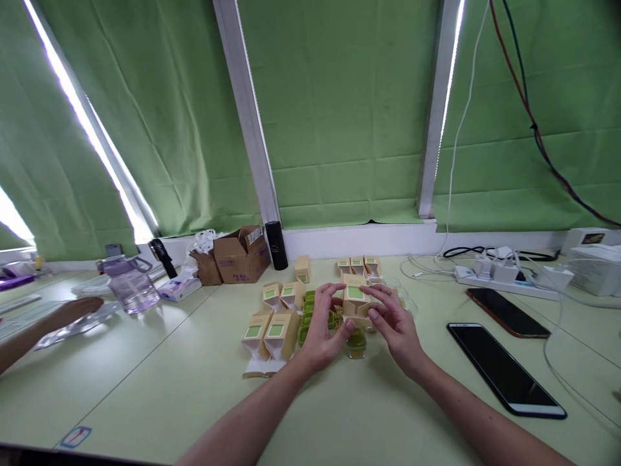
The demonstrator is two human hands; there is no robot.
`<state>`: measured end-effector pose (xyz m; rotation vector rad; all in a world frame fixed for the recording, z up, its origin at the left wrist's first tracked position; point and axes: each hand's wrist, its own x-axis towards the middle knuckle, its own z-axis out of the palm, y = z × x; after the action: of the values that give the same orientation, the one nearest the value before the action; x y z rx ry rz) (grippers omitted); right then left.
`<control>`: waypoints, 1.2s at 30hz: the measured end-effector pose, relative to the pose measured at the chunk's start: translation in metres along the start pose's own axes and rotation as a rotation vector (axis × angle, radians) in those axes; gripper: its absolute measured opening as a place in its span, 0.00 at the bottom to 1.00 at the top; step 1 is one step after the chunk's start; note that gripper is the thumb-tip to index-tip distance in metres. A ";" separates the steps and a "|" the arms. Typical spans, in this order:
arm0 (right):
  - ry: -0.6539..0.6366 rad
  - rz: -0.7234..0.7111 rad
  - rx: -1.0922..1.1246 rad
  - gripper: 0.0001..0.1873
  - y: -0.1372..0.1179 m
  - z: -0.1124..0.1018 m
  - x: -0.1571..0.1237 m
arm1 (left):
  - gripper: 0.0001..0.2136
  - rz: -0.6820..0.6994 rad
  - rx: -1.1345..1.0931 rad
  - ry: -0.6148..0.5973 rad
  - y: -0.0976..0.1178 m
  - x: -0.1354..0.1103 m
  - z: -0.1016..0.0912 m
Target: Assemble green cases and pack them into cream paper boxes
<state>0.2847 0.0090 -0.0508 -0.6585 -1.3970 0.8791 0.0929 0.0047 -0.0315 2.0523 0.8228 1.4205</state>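
Between my two hands is a small kraft-paper box (356,296) with a green label or window on its front. My left hand (320,333) is at its left side, with fingers curved against the edge. My right hand (396,327) grips its right side, fingertips on the front and thumb lower down. A small clear cup with green contents (356,344) sits on the table just below the box. More green cups (306,320) stand in a row, partly behind my left hand. Two similar boxes (275,333) with open white flaps lie to the left.
More kraft boxes (359,265) stand farther back. Phones (504,369) and a power strip (507,281) with cables are on the right. A cardboard carton (241,255), a black cylinder (276,246) and a water jug (129,285) stand left. Another person's hand (80,309) rests on clear plastic.
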 end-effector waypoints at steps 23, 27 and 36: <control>-0.118 -0.082 0.000 0.20 0.000 0.002 -0.006 | 0.22 -0.089 -0.128 0.087 -0.012 0.001 0.004; -0.120 -0.069 0.014 0.21 0.001 0.001 -0.006 | 0.22 -0.091 -0.122 0.086 -0.011 0.001 0.004; -0.134 -0.067 0.015 0.22 0.003 0.001 -0.007 | 0.20 -0.084 -0.109 0.100 -0.010 0.002 0.005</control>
<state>0.2838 0.0049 -0.0566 -0.5464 -1.5219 0.8922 0.0963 0.0126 -0.0384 1.8570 0.8427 1.4971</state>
